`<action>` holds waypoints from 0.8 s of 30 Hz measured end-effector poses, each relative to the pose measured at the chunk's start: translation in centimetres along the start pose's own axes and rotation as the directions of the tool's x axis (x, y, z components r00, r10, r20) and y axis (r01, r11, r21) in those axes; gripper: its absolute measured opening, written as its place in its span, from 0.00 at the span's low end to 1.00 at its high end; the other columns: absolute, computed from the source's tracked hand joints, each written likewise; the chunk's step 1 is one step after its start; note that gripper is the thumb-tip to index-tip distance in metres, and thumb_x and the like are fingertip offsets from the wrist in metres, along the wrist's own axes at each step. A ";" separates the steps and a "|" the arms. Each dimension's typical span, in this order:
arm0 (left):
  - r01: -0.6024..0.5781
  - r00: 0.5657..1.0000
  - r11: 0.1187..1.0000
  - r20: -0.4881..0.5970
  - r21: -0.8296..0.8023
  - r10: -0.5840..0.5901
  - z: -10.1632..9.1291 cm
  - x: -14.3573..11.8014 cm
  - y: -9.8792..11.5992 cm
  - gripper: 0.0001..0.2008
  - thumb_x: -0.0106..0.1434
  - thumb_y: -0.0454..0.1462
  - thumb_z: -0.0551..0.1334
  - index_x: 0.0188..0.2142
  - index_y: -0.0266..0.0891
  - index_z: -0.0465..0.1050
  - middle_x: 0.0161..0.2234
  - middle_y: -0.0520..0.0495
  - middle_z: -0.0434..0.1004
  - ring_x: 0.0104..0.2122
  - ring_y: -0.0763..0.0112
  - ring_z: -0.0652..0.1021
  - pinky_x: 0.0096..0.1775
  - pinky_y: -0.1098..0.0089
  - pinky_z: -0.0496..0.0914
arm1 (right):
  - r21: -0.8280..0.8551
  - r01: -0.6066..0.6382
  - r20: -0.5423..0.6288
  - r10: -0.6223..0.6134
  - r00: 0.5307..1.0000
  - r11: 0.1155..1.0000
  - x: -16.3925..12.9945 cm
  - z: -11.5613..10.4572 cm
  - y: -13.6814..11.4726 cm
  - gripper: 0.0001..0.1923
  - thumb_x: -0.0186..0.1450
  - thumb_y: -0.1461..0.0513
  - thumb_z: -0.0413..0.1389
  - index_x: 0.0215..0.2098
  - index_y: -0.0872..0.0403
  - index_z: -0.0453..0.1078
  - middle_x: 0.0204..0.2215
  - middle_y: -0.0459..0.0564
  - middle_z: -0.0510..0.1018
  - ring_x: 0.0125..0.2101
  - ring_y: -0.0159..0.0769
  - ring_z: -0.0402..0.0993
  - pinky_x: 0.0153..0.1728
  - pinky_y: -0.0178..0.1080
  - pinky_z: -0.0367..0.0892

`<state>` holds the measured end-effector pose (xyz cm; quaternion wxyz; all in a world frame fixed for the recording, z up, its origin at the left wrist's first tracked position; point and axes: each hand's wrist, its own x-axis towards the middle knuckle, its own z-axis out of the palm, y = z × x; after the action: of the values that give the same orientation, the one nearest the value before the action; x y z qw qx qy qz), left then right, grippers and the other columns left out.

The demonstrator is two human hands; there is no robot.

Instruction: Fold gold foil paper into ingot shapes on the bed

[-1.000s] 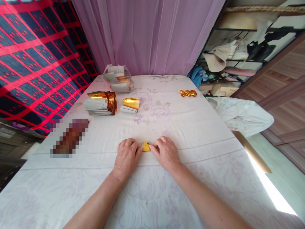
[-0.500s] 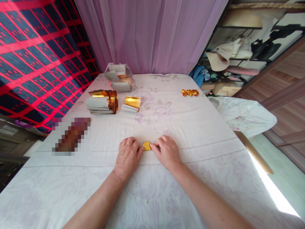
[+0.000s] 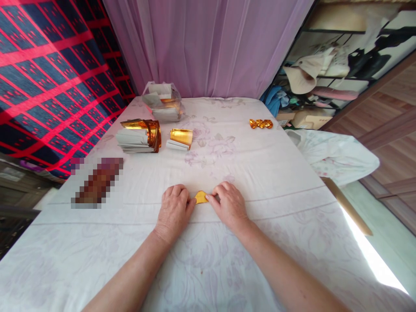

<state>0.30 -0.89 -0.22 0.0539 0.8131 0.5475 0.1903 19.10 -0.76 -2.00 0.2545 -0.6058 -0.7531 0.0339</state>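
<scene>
bedsheet (image 3: 260, 173), bag (image 3: 162, 102) of perhaps foil

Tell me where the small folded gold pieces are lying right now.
In the head view, the small folded gold pieces lie far right on the white sheet, near its edge beside the cluttered shelves, well beyond the right hand.

Bed (image 3: 260, 173) w/ gold foil stacks (image 3: 139, 135), folded pcs (image 3: 261, 124)

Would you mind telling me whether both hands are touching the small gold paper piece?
Touching: the head view shows left hand and right hand fingertips meeting the gold paper piece at either end.
</scene>
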 end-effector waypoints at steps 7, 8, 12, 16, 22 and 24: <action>0.004 1.000 0.990 0.008 -0.140 -0.003 0.6 0.0 -0.8 0.09 0.65 0.36 0.59 0.40 0.48 0.77 0.45 0.46 0.72 0.47 0.58 0.71 0.48 0.54 0.64 | 0.180 0.074 0.016 -0.078 0.997 0.981 -0.1 0.0 1.0 0.04 0.64 0.66 0.57 0.32 0.51 0.71 0.32 0.47 0.74 0.35 0.37 0.70 0.37 0.38 0.63; -0.005 1.000 0.988 0.006 -0.154 0.006 0.7 0.0 -1.0 0.10 0.65 0.35 0.59 0.40 0.50 0.78 0.45 0.46 0.72 0.48 0.58 0.71 0.48 0.54 0.64 | 0.194 0.086 0.023 -0.093 0.995 0.977 -0.1 -0.1 1.1 0.05 0.64 0.67 0.56 0.32 0.51 0.72 0.32 0.47 0.74 0.35 0.36 0.70 0.37 0.38 0.63; -0.029 1.000 0.978 -0.002 -0.205 0.029 0.8 0.1 -1.8 0.13 0.64 0.31 0.57 0.38 0.50 0.79 0.44 0.47 0.73 0.46 0.61 0.73 0.47 0.57 0.66 | 0.179 0.128 0.039 -0.137 0.990 0.976 -0.1 -0.2 1.1 0.08 0.65 0.67 0.54 0.35 0.50 0.74 0.34 0.48 0.75 0.36 0.37 0.69 0.38 0.40 0.63; -0.059 0.997 0.966 0.029 -0.253 0.069 0.5 0.1 -2.3 0.11 0.63 0.33 0.59 0.40 0.49 0.79 0.44 0.48 0.74 0.47 0.60 0.73 0.49 0.55 0.66 | 0.153 0.140 0.038 -0.148 0.988 0.978 -0.2 -0.1 1.1 0.09 0.66 0.66 0.53 0.37 0.51 0.74 0.35 0.49 0.75 0.37 0.39 0.69 0.40 0.41 0.63; -0.113 0.993 0.968 -0.006 -0.225 0.115 0.4 -0.2 -2.4 0.12 0.60 0.38 0.65 0.45 0.48 0.77 0.44 0.47 0.75 0.45 0.60 0.74 0.48 0.56 0.66 | 0.145 0.141 0.045 -0.149 0.988 0.979 -0.2 -0.2 1.1 0.10 0.66 0.66 0.52 0.37 0.50 0.74 0.36 0.50 0.75 0.37 0.38 0.69 0.40 0.41 0.64; -0.135 0.991 0.969 -0.013 -0.205 0.135 0.3 -0.3 -2.3 0.11 0.62 0.39 0.63 0.45 0.47 0.77 0.43 0.47 0.77 0.43 0.61 0.75 0.47 0.57 0.67 | 0.152 0.142 0.044 -0.151 0.988 0.978 -0.2 -0.4 1.0 0.10 0.66 0.66 0.51 0.36 0.50 0.74 0.36 0.50 0.75 0.37 0.38 0.69 0.41 0.41 0.64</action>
<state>-1.67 -0.22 -1.26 0.1246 0.8387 0.4683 0.2485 20.20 -0.79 -2.13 0.2795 -0.5269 -0.7979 0.0876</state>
